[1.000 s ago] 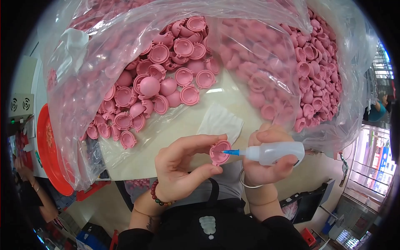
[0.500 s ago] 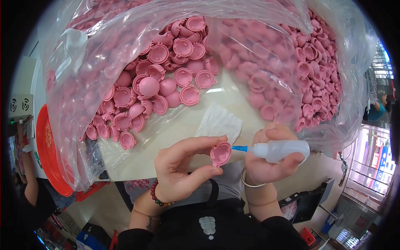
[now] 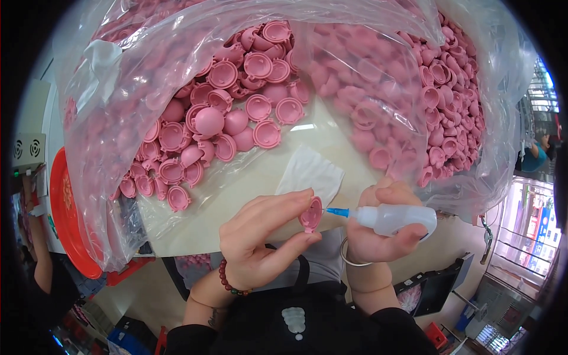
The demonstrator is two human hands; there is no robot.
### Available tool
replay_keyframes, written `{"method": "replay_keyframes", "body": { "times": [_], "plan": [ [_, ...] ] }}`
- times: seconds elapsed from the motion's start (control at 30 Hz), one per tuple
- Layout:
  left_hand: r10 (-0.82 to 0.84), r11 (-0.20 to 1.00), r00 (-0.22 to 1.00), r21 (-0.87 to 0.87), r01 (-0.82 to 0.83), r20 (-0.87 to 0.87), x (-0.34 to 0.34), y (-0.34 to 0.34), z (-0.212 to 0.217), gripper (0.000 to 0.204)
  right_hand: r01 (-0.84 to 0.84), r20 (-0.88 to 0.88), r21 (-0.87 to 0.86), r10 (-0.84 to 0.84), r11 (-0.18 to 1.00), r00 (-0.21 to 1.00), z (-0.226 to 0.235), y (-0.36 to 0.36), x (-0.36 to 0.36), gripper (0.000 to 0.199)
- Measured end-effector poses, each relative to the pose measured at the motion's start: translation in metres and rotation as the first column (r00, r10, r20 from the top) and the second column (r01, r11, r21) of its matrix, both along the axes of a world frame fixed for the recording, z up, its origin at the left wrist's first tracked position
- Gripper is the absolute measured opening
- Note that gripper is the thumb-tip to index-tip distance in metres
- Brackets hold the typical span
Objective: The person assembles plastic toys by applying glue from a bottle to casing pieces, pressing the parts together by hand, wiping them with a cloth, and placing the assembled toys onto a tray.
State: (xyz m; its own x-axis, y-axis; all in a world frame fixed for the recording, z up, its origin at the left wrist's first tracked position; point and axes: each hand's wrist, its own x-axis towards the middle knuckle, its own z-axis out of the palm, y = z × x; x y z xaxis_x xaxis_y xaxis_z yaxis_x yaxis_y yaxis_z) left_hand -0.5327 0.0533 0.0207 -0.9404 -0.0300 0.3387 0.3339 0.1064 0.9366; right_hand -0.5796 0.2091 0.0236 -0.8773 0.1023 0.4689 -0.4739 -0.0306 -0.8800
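Pink and single, one small cap (image 3: 311,214) sits pinched in your left hand (image 3: 260,241) at six o'clock. Your right hand (image 3: 378,234) is clenched around one squeeze bottle (image 3: 395,218), its blue tip at the cap. One white paper (image 3: 310,173) lies beyond. At twelve o'clock, two clear bags (image 3: 378,83) blur uncountable pink caps (image 3: 236,106).
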Motion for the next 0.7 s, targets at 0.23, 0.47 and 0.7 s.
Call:
{"method": "replay_keyframes", "body": {
  "times": [0.23, 0.47, 0.7],
  "plan": [
    [-0.056, 0.977, 0.997, 0.211, 0.042, 0.059, 0.0052, -0.0016, -0.0049, 0.048, -0.102, 0.03, -0.419, 0.126, 0.902, 0.992, 0.0026, 0.0008, 0.0039, 0.055],
    [-0.101, 0.95, 0.994, 0.301, 0.083, 0.047, 0.0053, -0.003, -0.0056, 0.053, -0.134, 0.08, -0.299, 0.164, 0.945, 0.983, 0.0005, -0.0021, 0.0073, 0.054],
    [-0.117, 0.948, 0.992, 0.305, 0.096, 0.051, 0.0043, -0.0043, -0.0051, 0.053, -0.173, 0.119, -0.235, 0.205, 0.956, 0.971, 0.0024, -0.003, 0.0079, 0.057]
  ]
}}
